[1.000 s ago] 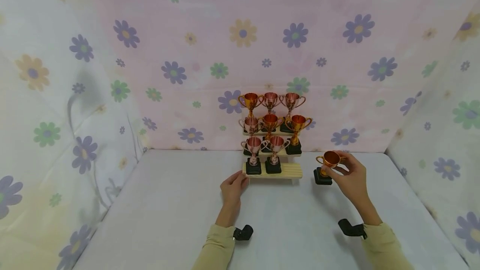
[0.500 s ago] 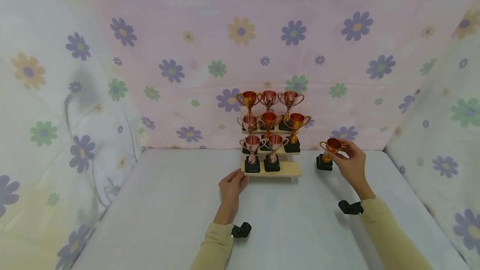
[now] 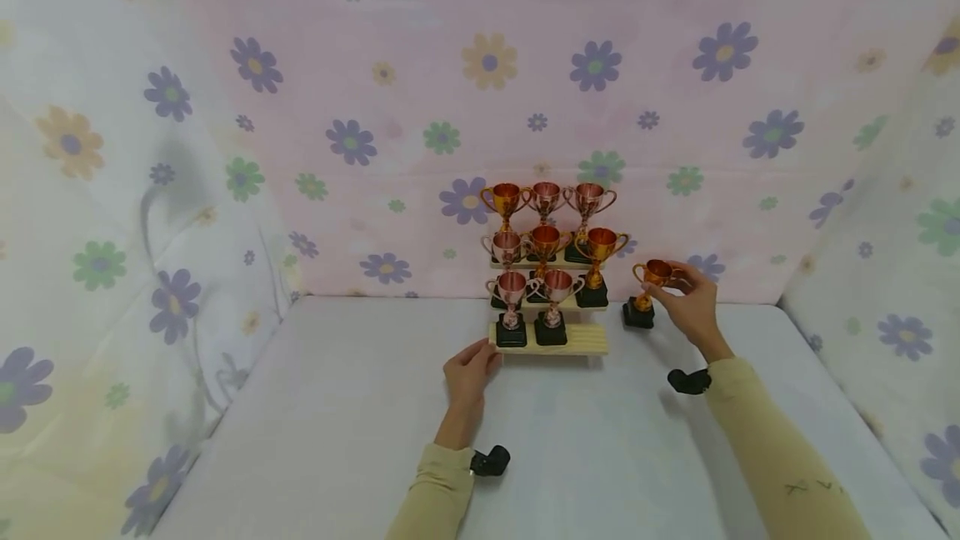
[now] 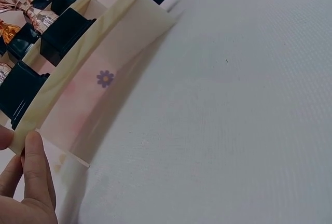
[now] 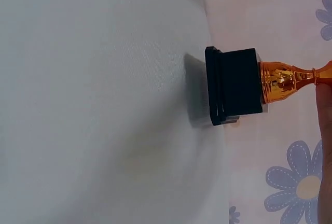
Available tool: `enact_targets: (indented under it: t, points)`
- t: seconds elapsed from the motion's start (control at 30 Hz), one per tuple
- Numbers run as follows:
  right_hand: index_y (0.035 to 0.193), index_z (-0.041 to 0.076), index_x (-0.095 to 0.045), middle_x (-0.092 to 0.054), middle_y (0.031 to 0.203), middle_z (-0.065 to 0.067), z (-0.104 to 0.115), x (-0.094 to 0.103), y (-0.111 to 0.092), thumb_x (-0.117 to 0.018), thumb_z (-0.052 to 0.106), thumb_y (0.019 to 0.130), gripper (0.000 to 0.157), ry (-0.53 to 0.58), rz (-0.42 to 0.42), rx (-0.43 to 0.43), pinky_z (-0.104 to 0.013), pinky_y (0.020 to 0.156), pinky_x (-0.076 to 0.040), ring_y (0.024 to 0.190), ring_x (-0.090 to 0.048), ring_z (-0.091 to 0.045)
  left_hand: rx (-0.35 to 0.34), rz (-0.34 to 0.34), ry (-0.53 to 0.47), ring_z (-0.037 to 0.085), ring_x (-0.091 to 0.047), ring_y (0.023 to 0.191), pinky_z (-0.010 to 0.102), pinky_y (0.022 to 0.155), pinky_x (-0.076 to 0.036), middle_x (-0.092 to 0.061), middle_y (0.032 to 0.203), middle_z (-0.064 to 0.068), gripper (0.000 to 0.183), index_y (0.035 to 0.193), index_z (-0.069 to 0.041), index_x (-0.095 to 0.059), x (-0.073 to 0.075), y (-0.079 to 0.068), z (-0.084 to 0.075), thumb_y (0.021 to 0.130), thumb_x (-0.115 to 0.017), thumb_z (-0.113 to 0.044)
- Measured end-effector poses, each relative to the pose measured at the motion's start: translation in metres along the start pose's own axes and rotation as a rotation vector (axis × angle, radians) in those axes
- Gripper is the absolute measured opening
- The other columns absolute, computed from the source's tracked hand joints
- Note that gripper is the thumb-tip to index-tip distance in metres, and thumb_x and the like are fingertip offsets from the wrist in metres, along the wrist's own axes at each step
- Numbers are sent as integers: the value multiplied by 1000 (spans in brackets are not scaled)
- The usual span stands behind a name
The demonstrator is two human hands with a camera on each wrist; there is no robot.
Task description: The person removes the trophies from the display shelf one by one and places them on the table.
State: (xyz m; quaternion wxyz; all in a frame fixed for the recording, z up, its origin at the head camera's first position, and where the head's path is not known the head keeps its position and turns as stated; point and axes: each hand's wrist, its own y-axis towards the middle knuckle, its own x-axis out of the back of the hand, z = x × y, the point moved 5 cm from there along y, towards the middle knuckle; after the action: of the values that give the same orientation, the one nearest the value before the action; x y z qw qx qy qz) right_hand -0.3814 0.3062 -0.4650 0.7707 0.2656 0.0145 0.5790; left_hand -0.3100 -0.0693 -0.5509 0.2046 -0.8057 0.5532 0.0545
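just right of the wooden stand, the right hand has thumb and fingers clamped on the cup of an orange-gold trophy, its black base lower than the hand and on the stand's side of it! at the stand's front left corner, the left hand pinches the lowest shelf, thumb above, finger beneath. and what a load: top shelf, a gold trophy leftmost, two rose ones beside it; middle shelf, one rose, then two gold; lowest, two rose trophies toward the left. whether the held base touches the table, i can't tell.
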Motion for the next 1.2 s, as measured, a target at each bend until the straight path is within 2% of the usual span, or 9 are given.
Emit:
enact_targets:
  t: [0.17, 0.37, 0.43, 0.5, 0.63, 0.77, 0.97, 1.2]
  points:
    - [134, -4, -59, -61, 128, -21, -5, -2, 7, -79, 13, 90, 50, -70, 84, -24, -3, 81, -49, 99, -58, -4, 0, -4, 9, 14, -72, 85, 32, 89, -61, -68, 113, 22, 28, 119, 11, -67, 0, -1, 1, 94, -67, -1]
    - [136, -3, -57, -61, 132, -24, -13, -1, 12, -78, 17, 92, 53, -138, 161, -64, -1, 82, -45, 110, -59, -28, -4, 1, 10, 14, -72, 84, 31, 86, -62, -68, 111, 21, 29, 119, 12, -67, 0, -2, 2, 93, -68, -2]
    - [137, -2, -56, -61, 133, -24, -15, -1, 12, -78, 19, 92, 55, -140, 174, -75, -1, 81, -45, 112, -59, -31, -6, 1, 9, 14, -72, 83, 29, 84, -62, -69, 109, 20, 29, 119, 12, -67, 0, -2, 3, 93, -68, -2]
    - [137, -2, -56, -60, 133, -24, -16, 0, 13, -78, 21, 92, 56, -137, 180, -84, -2, 81, -46, 111, -59, -28, -16, 4, 9, 14, -72, 83, 28, 82, -63, -70, 107, 20, 29, 118, 13, -67, -1, -2, 2, 93, -68, -1]
    - [138, -2, -55, -59, 134, -23, -17, 0, 14, -78, 21, 92, 56, -112, 181, -102, -2, 82, -47, 104, -58, -10, -29, 10, 7, 14, -72, 82, 28, 81, -63, -71, 106, 19, 29, 118, 13, -67, -1, -1, 1, 93, -67, -1]
    - [136, -4, -55, -59, 133, -23, -18, -1, 13, -78, 15, 91, 54, -58, 170, -107, -3, 84, -49, 99, -57, 2, 0, 11, 0, 12, -72, 82, 30, 85, -62, -70, 106, 17, 29, 119, 12, -67, -1, -3, -2, 94, -67, -3]
    - [136, -2, -55, -60, 131, -16, -20, -3, 12, -79, 16, 90, 55, -31, 149, -148, -4, 83, -51, 98, -58, 4, 23, -6, -3, 13, -71, 84, 28, 84, -62, -69, 109, 19, 29, 119, 11, -67, -1, -3, -3, 94, -67, -3]
    - [138, -2, -54, -58, 135, -24, -22, -5, 7, -79, 22, 91, 58, -23, 112, -164, -7, 84, -52, 101, -59, 0, 22, -23, -23, 13, -72, 83, 28, 83, -62, -69, 109, 20, 29, 119, 11, -67, -2, 1, 3, 93, -68, -2]
